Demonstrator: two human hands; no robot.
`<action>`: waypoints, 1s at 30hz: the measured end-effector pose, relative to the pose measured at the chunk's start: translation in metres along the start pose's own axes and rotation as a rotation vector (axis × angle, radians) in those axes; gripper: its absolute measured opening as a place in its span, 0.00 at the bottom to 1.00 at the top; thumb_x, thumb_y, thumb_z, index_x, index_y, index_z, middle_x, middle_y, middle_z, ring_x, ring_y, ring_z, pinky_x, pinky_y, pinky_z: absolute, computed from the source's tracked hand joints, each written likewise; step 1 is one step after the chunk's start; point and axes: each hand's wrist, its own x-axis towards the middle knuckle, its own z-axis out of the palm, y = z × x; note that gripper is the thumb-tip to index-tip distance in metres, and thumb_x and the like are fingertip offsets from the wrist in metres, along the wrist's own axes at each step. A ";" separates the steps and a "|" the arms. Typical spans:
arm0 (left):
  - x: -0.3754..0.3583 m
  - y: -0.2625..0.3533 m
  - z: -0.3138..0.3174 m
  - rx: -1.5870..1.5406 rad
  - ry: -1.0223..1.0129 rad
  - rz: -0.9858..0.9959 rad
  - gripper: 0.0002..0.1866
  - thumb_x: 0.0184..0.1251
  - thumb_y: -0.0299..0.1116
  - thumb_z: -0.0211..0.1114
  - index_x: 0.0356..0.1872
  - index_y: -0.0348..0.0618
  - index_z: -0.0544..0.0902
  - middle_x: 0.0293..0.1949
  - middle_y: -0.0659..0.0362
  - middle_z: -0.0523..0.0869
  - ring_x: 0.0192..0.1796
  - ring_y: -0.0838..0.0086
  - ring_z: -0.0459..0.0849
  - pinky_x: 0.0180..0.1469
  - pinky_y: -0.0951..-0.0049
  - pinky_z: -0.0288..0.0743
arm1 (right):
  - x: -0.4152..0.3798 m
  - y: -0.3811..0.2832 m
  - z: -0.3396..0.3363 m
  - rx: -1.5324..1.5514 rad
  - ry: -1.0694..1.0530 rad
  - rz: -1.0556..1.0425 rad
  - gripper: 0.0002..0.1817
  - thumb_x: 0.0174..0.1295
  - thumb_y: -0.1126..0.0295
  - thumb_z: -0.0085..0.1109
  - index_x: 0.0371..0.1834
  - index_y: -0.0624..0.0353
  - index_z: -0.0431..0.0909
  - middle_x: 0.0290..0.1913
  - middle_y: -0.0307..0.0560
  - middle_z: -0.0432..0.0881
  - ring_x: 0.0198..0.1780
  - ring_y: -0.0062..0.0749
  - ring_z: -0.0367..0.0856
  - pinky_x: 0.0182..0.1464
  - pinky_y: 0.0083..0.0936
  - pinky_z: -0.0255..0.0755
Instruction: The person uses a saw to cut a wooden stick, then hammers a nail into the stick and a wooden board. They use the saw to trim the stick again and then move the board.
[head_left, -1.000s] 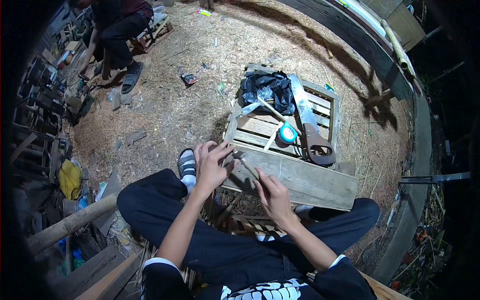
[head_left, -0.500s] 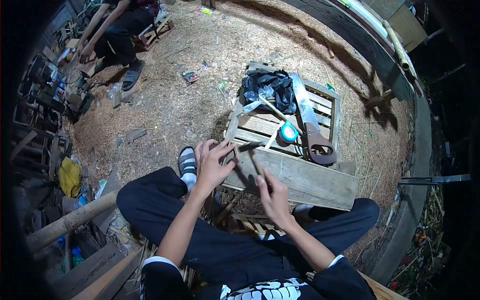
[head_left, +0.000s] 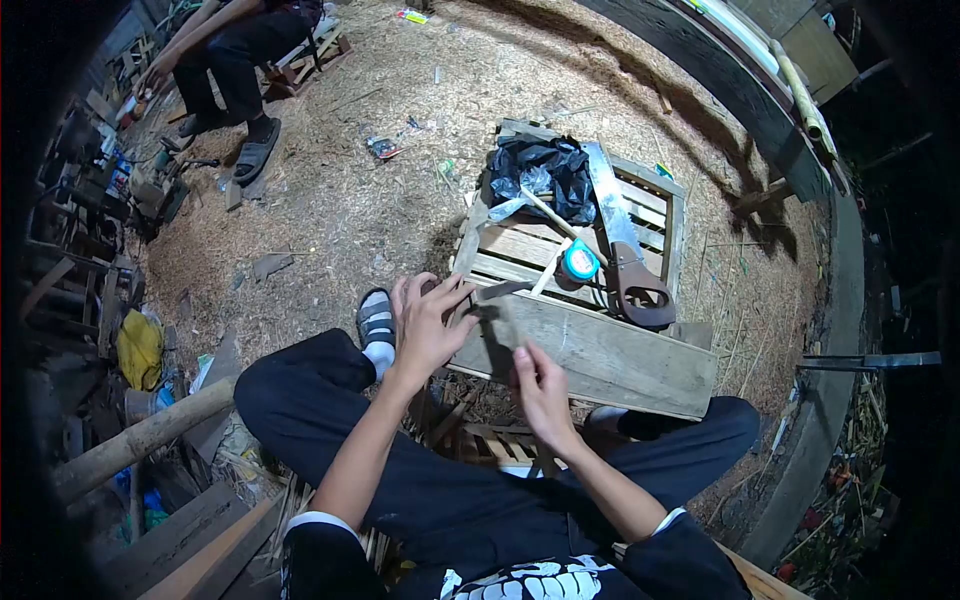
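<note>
My right hand [head_left: 543, 392] is closed around the handle of a hammer, whose motion-blurred head [head_left: 503, 289] is over the left end of a wooden board [head_left: 600, 350]. At that same end, my left hand [head_left: 428, 328] has its fingers spread, with thumb and forefinger apart beside the hammer head. Whether a nail stands between them cannot be made out. The board lies across the near side of a slatted wooden crate [head_left: 672, 250]. Behind the hammer, a teal tape measure [head_left: 578, 262] rests on the slats near a handsaw [head_left: 640, 285].
A black plastic bag [head_left: 545, 170] and thin wooden sticks lie on the crate. Wood shavings cover the ground. Another person sits at the upper left, a sandal [head_left: 258, 150] on one foot. A bamboo pole [head_left: 150, 440] juts in from the left, near a yellow bag [head_left: 140, 350].
The hammer is blurred now, its handle swinging slightly while the head stays near the board's left end. My left hand keeps its place. The other person's arms and legs have shifted.
</note>
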 end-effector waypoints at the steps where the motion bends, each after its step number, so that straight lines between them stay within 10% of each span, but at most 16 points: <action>1: 0.000 0.000 0.000 0.003 0.005 -0.008 0.25 0.61 0.47 0.80 0.59 0.55 0.93 0.68 0.63 0.87 0.70 0.59 0.75 0.82 0.47 0.50 | 0.002 0.005 0.004 0.082 0.125 -0.020 0.22 0.86 0.55 0.52 0.62 0.66 0.83 0.27 0.30 0.70 0.29 0.15 0.64 0.31 0.24 0.62; 11: -0.001 0.001 -0.002 -0.031 0.000 -0.022 0.24 0.59 0.44 0.79 0.58 0.55 0.93 0.68 0.62 0.88 0.71 0.57 0.75 0.84 0.43 0.46 | -0.002 -0.014 0.000 0.260 0.044 0.181 0.24 0.85 0.57 0.54 0.69 0.65 0.81 0.28 0.30 0.71 0.31 0.16 0.65 0.33 0.22 0.64; 23: 0.001 0.006 -0.003 -0.036 -0.022 -0.035 0.24 0.62 0.48 0.79 0.59 0.55 0.93 0.68 0.61 0.88 0.75 0.57 0.74 0.86 0.37 0.38 | 0.003 0.004 -0.001 -0.005 0.119 -0.138 0.25 0.85 0.55 0.53 0.67 0.66 0.81 0.28 0.29 0.72 0.31 0.14 0.65 0.32 0.20 0.63; 25: 0.001 0.005 -0.004 -0.035 -0.018 -0.043 0.24 0.62 0.48 0.79 0.59 0.55 0.92 0.68 0.61 0.88 0.75 0.57 0.74 0.86 0.37 0.37 | 0.005 -0.004 -0.007 0.218 0.099 0.137 0.26 0.85 0.55 0.54 0.70 0.68 0.81 0.32 0.34 0.79 0.33 0.16 0.69 0.35 0.22 0.66; 30: 0.002 0.008 -0.005 -0.038 -0.043 -0.053 0.24 0.61 0.44 0.78 0.60 0.55 0.92 0.69 0.60 0.87 0.76 0.56 0.73 0.86 0.35 0.34 | -0.002 -0.014 -0.003 -0.086 -0.005 0.028 0.26 0.83 0.58 0.57 0.71 0.70 0.78 0.35 0.56 0.85 0.35 0.25 0.74 0.40 0.32 0.74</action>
